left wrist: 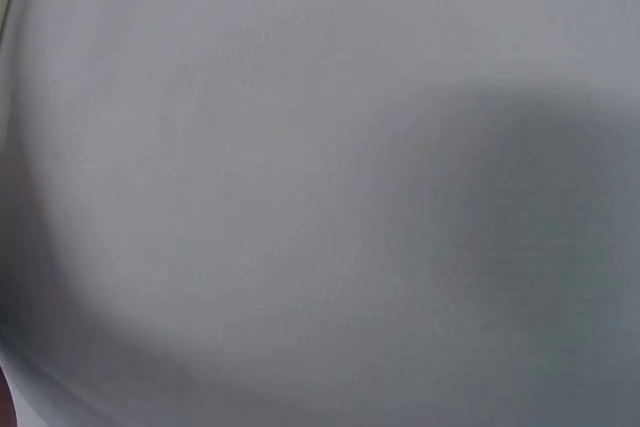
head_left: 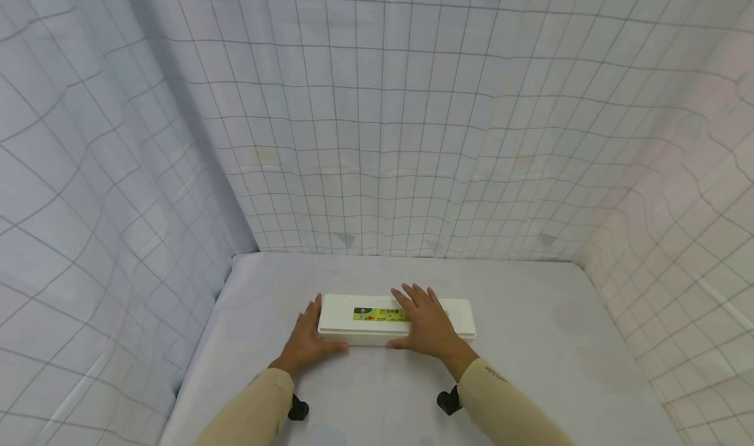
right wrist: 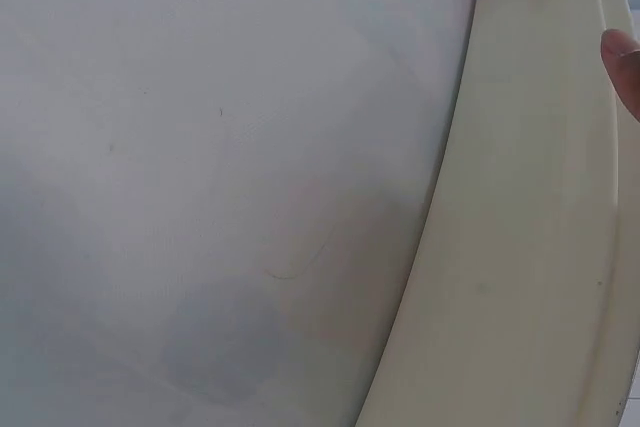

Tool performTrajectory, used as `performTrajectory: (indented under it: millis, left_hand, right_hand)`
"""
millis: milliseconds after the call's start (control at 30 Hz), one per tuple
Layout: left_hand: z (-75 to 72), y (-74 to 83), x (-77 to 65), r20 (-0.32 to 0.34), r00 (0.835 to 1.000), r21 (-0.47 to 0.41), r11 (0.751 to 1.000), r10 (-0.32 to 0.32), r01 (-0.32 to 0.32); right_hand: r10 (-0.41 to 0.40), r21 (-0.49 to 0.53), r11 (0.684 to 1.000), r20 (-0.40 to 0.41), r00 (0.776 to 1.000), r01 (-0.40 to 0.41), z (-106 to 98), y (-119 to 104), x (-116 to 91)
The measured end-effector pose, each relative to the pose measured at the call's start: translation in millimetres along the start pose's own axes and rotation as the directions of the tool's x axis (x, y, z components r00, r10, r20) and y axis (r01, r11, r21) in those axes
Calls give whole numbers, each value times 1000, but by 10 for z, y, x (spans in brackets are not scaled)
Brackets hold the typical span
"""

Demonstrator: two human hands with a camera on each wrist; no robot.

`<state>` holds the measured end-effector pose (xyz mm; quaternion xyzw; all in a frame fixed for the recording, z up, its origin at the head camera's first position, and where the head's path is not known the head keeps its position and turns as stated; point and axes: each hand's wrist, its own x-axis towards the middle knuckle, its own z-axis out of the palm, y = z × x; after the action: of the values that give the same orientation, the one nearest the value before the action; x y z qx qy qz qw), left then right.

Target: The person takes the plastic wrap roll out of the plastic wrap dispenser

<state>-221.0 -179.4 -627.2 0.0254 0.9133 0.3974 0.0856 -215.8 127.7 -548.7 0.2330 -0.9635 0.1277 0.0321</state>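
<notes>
A long white cling film box (head_left: 340,310) with a green and yellow label lies on the white table, its long side facing me. My left hand (head_left: 306,344) is at the box's left end, fingers stretched along that end and thumb by the front side. Across the right half of the lid my right hand (head_left: 429,325) rests with spread fingers, covering part of the label; its thumb is at the front edge. The right wrist view shows the pale box side (right wrist: 520,197) and the thumb tip (right wrist: 622,62). Mostly blurred white surface fills the left wrist view.
The white-covered table (head_left: 530,341) extends around the box. White curtains with a dark grid (head_left: 377,138) hang behind and on both sides. Below the sleeves, black wrist-worn pieces (head_left: 298,408) show near each forearm.
</notes>
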Motion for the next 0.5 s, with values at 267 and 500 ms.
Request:
performTrajectory:
  millis: [267,500]
  left_hand:
    - [35,19,-3,-45,999,-51,998,23,-25]
    - [79,21,11,-52,997,-82,995,52,-56]
  right_hand:
    - [34,30,999,37,999,-35,62,19,34]
    - [22,-50,999,80,997,-18,173,17,59]
